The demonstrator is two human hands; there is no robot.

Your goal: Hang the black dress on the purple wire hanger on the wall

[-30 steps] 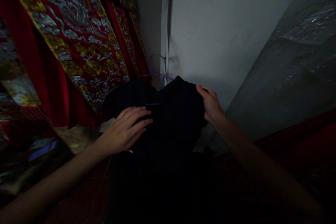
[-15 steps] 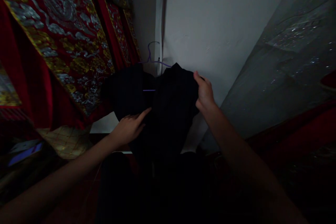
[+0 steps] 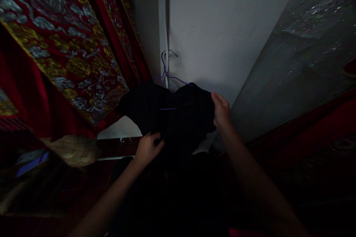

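A black shirt (image 3: 180, 126) hangs from a thin purple clothes hanger (image 3: 180, 80), whose hook is level with a narrow white strip on the wall. My right hand (image 3: 221, 111) pinches the shirt at its right sleeve or shoulder edge, thumb on top. Lower down, my left hand (image 3: 149, 148) is curled at the shirt's front, its fingertips pressed together on the dark cloth. The hanger's lower bar shows as a short purple line in the neck opening. Below my hands the shirt blends into dark surroundings, so its lower edge is hidden.
Red cloth with gold and silver embroidery (image 3: 80, 63) hangs at the left. A pale wall (image 3: 217, 29) stands behind the hanger, with clear plastic sheeting (image 3: 303, 52) at the right. A pale patterned bundle (image 3: 73, 150) sits at lower left, near a bluish flat item (image 3: 32, 164).
The shirt and hanger appear lower and the hanger's hook has turned to the right. My left hand has moved down and its outstretched fingers have curled in. My right hand still grips the shirt's edge.
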